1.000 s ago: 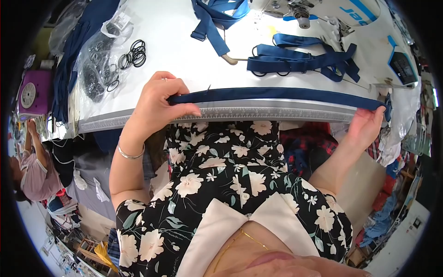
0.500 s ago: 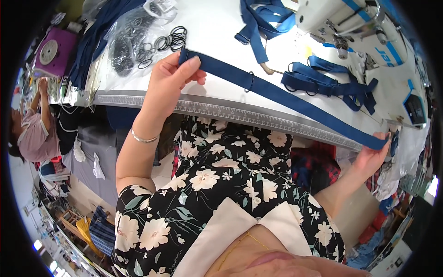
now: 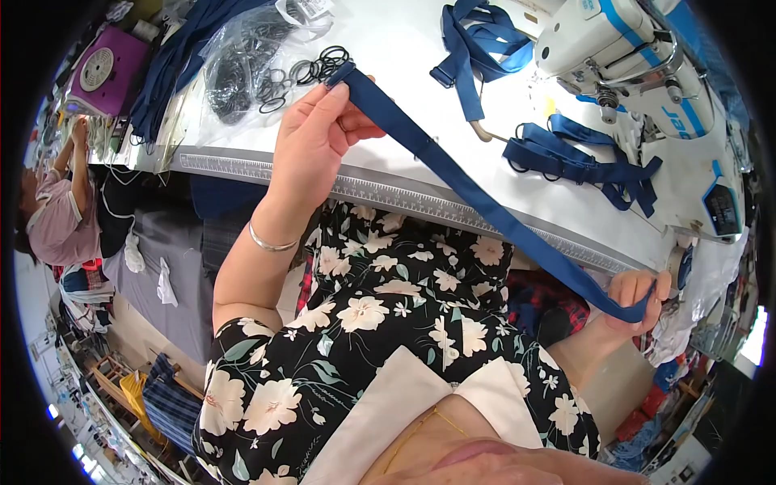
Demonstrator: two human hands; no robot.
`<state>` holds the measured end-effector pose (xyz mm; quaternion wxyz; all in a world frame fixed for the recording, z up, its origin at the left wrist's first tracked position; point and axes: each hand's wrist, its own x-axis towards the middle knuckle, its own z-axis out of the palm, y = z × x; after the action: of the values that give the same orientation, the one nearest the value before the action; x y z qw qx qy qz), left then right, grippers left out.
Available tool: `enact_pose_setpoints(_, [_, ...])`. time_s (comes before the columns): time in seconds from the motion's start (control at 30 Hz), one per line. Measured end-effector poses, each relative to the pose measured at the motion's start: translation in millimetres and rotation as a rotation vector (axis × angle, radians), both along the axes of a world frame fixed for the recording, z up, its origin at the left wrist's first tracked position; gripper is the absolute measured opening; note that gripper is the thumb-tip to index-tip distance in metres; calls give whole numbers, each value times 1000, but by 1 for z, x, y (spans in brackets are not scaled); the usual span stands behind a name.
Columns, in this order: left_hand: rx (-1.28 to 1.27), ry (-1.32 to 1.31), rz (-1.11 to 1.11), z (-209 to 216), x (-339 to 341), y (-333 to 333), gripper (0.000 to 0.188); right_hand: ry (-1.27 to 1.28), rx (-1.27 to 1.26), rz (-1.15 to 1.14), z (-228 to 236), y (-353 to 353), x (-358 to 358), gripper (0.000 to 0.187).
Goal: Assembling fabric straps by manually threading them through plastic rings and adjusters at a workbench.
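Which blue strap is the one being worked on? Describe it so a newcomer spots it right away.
Start at the white table with the ruler strip along its near edge. One long dark blue strap runs slantwise across that edge, pinched by the left hand near the black rings and by the right hand below the table. Unlike the bunched straps by the sewing machine, it is stretched straight.

I see a long, flat navy blue strap (image 3: 477, 198) stretched taut on a diagonal above the near edge of the white table (image 3: 404, 48). My left hand (image 3: 311, 141) pinches its upper end over the tabletop, and my right hand (image 3: 634, 299) grips its lower end below the table edge, where it seems to fold back on itself, though the fisheye rim blurs this.
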<state>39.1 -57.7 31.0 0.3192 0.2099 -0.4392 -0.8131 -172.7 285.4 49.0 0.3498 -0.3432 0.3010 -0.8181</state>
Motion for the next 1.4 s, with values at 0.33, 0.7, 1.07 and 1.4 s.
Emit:
enact_pose_setpoints(0.33, [44,43,63,-14,9,-20,12,-110,-12,-48,-8,27,-26,21])
enact_pose_setpoints(0.7, [412,276,-180,-20,31,-35,32,89,227,-631,-34,39,-55,18])
enact_pose_setpoints(1.07, [349,332,-175,-14,30,-15,23,-38,271,-737,-32,25,-57,10])
enact_pose_setpoints(1.4, [80,70,29,-22,22,-13,16,-143,-336,274,-12,14,-35,7])
